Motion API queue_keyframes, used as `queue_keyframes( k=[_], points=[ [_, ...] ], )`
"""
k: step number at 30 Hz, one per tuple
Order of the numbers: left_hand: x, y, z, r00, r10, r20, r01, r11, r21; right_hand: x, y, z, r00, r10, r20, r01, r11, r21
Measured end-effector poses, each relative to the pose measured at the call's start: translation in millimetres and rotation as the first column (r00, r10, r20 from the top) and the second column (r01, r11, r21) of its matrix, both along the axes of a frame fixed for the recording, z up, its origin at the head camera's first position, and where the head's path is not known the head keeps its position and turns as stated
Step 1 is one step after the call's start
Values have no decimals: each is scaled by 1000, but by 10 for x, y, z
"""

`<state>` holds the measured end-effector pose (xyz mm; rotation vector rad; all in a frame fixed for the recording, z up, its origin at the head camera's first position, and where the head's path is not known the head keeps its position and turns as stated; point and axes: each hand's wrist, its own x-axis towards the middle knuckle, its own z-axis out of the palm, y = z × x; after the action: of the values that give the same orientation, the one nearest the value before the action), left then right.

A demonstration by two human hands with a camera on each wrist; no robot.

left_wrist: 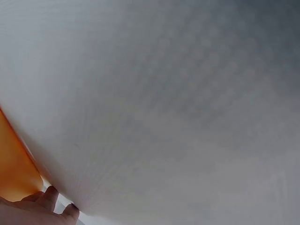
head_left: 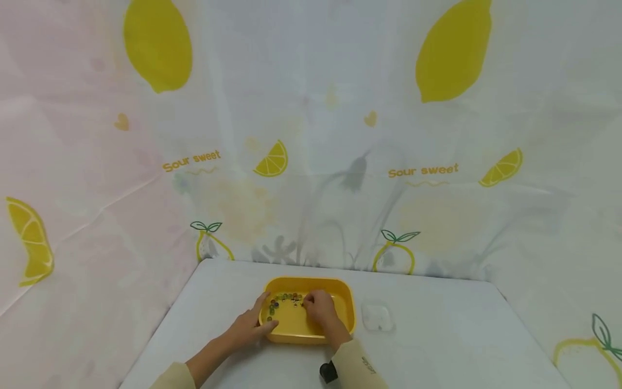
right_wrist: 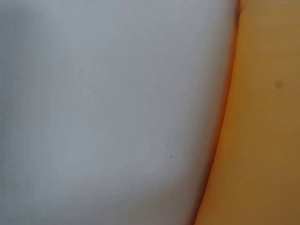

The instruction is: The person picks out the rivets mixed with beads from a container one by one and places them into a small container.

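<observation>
A yellow plastic tray (head_left: 311, 339) with rounded corners stands on the white table. Small glassy marbles (head_left: 285, 296), green, amber and dark, lie inside it in a curved line along the far and left sides. My left hand (head_left: 248, 326) holds the tray's left end, fingers along the outer side and thumb over the near left rim. Part of that hand also shows in the left wrist view, beside the tray's orange-looking wall (left_wrist: 16, 164). Reaching into the tray, my right hand (head_left: 320, 309) pinches a small dark marble at its fingertips, which is partly hidden.
Right of the tray lies a clear, shallow plastic container (head_left: 378, 317). A black device (head_left: 328, 371) sits at the right sleeve's cuff. White cloth with lemon prints (head_left: 311, 216) rises behind and beside the table (head_left: 437, 335). The right wrist view shows only tabletop and tray wall (right_wrist: 262, 122).
</observation>
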<state>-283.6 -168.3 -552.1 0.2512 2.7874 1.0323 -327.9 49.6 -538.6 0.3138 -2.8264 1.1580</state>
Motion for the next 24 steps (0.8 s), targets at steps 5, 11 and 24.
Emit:
queue_keyframes(
  k=[5,11,24],
  points=[
    [-13,-21,15,1000,-14,-2,14,1000,3,-18,-7,4,1000,23,-2,-23,999,-35],
    [-7,-13,19,1000,-26,-13,26,1000,3,-19,-26,-12,999,25,30,-24,999,-36],
    [6,-13,12,999,-48,-21,49,999,23,-17,-39,83,980,197,-38,-187,963,193]
  ],
)
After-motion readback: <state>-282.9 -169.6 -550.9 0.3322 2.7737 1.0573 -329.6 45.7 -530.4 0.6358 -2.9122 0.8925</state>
